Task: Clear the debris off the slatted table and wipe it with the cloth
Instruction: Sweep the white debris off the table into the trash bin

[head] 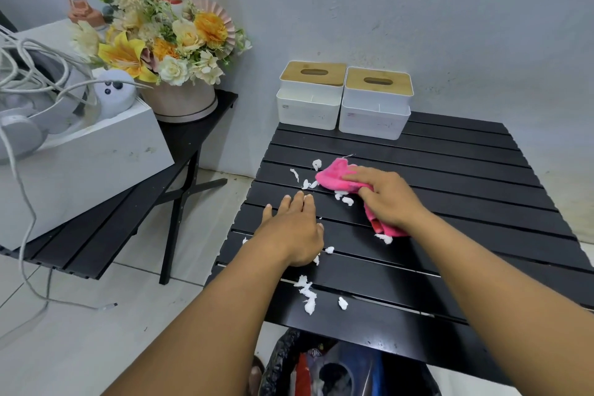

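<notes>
Hands both on bench (450,170). Left hand (294,228) flat mid-frame, grip wide, empty. Debris (309,304) scattered around it, from lower centre up to cloth (332,177). Right hand (390,199) presses cloth palm-down, fingers near straight. Nearest debris sits just beside cloth's left edge, so right hand is closer.

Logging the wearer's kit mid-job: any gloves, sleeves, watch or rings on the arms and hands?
None show. The left forearm and right forearm are bare down to the frame's edge, no cuff in sight. The left hand and right hand wear no gloves; no watch, band or ring is visible.
</notes>
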### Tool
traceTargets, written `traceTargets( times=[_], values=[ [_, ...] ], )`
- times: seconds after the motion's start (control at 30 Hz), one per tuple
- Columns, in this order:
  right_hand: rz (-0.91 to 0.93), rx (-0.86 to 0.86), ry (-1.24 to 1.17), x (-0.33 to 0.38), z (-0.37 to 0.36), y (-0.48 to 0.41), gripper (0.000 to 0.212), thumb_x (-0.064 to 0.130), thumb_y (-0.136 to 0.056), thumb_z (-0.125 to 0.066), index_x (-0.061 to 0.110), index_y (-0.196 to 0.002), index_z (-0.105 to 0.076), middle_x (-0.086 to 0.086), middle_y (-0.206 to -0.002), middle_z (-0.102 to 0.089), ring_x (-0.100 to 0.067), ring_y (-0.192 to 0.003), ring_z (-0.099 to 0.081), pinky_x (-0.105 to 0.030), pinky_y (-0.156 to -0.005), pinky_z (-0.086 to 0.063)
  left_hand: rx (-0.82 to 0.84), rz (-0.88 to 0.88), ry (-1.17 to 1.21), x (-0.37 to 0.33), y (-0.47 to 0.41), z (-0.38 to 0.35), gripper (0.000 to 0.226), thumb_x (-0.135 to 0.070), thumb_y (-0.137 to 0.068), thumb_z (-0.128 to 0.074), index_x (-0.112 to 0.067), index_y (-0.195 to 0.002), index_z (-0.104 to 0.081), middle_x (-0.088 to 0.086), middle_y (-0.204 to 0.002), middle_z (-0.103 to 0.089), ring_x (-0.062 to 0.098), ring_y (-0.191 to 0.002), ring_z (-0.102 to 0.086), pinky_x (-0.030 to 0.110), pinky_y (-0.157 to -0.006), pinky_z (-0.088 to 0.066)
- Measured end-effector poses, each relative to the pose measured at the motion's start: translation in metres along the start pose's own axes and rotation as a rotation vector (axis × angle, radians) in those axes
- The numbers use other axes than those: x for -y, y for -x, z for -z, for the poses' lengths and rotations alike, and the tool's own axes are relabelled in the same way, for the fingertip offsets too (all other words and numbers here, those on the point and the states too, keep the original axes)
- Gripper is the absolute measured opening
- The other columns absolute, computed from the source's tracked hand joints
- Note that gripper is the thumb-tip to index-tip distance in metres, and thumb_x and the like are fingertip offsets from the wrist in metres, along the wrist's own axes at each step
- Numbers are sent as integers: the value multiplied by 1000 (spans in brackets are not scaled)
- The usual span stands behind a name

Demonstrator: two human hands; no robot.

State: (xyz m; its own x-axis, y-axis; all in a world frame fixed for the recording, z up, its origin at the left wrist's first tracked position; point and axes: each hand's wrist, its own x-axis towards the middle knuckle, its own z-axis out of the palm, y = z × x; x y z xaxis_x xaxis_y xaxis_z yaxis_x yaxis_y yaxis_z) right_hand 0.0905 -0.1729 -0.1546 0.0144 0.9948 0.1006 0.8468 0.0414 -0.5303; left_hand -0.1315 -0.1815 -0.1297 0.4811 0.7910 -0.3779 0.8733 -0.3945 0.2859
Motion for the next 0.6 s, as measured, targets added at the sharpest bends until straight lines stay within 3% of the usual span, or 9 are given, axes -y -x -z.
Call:
traceTargets(
  times=[0.1, 0.27, 0.4, 0.5, 0.6],
  values=[
    [78, 31, 25, 9, -6, 16, 51, 7, -86, -48, 31, -129, -63, 11, -141, -53, -5, -137, -40, -33, -112, -33, 9, 6, -8, -1, 4, 1, 64, -36, -104, -24, -13, -157, 4, 1, -165, 11, 22, -151, 10, 51, -121, 4],
    [158, 89, 114, 6, -7, 29, 59, 23, -79, -43, 35, -135, -55, 15, -144, -49, -8, -135, -41, -35, -110, -37, 11, 13, -12, 0, 9, 5, 64, -36, -104, -24, -13, -157, 4, 2, -164, 11, 22, -151, 10, 51, -121, 4],
    [162, -42, 16, 14, 4, 22, 53, 1, -80, -49, 25, -125, -66, 10, -135, -58, -14, -122, -50, -21, -104, -33, 3, 12, 5, 2, 10, 7, 63, -35, -104, -25, -15, -157, 3, 1, -165, 10, 22, -151, 9, 51, -121, 4],
    [222, -100, 159, 7, 13, 17, 51, 16, -84, -42, 25, -130, -62, 9, -141, -53, -19, -123, -47, -33, -103, -40, 18, 11, -5, 3, 12, 7, 63, -36, -104, -24, -15, -157, 4, 1, -165, 10, 22, -151, 9, 51, -121, 4],
    [109, 8, 338, -7, 11, 21, 56, 25, -87, -40, 35, -142, -46, 9, -152, -39, -25, -125, -43, -45, -101, -44, 25, 14, -17, 3, 13, 8, 64, -37, -104, -24, -15, -157, 5, 1, -165, 11, 22, -151, 10, 50, -121, 4]
  ],
)
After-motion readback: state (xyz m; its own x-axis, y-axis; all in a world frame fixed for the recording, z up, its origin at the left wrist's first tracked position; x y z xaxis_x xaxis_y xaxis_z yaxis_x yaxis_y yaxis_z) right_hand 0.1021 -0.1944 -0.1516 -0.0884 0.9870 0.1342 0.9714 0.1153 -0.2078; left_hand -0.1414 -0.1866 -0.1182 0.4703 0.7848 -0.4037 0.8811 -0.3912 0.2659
